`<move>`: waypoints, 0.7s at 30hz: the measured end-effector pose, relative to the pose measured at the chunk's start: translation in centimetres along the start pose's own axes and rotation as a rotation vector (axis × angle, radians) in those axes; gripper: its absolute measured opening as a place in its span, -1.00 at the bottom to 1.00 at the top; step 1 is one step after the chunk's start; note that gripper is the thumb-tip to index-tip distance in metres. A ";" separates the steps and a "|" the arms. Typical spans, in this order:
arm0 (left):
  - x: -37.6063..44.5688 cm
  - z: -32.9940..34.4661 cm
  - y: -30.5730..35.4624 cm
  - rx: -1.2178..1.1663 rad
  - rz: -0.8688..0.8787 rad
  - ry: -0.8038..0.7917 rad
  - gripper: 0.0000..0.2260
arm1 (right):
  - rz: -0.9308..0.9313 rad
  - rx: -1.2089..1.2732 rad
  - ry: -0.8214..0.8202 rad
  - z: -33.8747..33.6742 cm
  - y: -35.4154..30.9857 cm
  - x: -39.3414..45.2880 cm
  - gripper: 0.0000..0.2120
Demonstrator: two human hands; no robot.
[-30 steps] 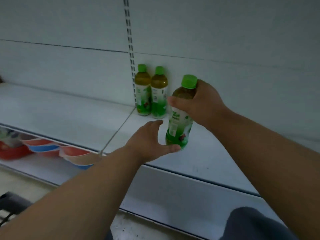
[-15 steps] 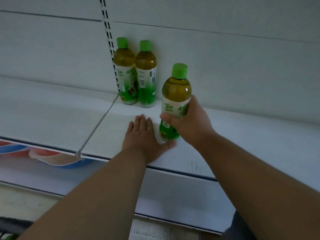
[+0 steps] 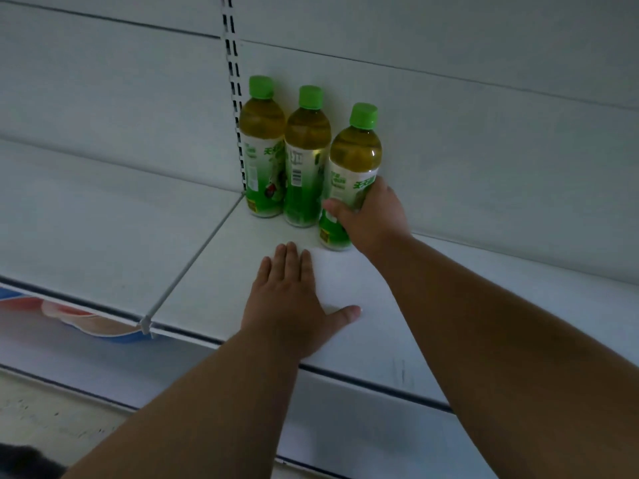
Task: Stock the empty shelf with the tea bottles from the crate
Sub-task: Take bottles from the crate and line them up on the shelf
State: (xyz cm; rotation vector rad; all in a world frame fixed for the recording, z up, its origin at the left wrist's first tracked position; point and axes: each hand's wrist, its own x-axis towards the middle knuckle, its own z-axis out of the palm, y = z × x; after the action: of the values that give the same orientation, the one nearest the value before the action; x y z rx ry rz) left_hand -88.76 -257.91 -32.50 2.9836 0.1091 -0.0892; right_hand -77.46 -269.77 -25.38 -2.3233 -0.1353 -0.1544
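Here, the left hand (image 3: 290,302) lies flat and open-fingered on the shelf (image 3: 193,271), likely as a brace; two tea bottles (image 3: 262,150) stand against the back wall, and the right hand (image 3: 371,219) keeps its grip wrapped round the third bottle (image 3: 352,167), seating it just beside them to extend the row.

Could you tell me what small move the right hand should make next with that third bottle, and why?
Probably slide the third bottle slightly back to line up with the two bottles by the wall, then release: the right hand grips its lower label, and it stands forward of them.
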 end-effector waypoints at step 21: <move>-3.2 -2.0 -3.0 -0.226 0.013 0.081 -0.10 | -0.371 -0.352 -0.113 -2.4 -0.5 -8.5 -0.39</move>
State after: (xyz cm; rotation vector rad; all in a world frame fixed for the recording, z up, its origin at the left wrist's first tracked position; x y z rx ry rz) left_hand -92.06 -254.83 -30.81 2.7616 0.1014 0.0427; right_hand -86.10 -271.57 -24.73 -2.6368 -0.6426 -0.2480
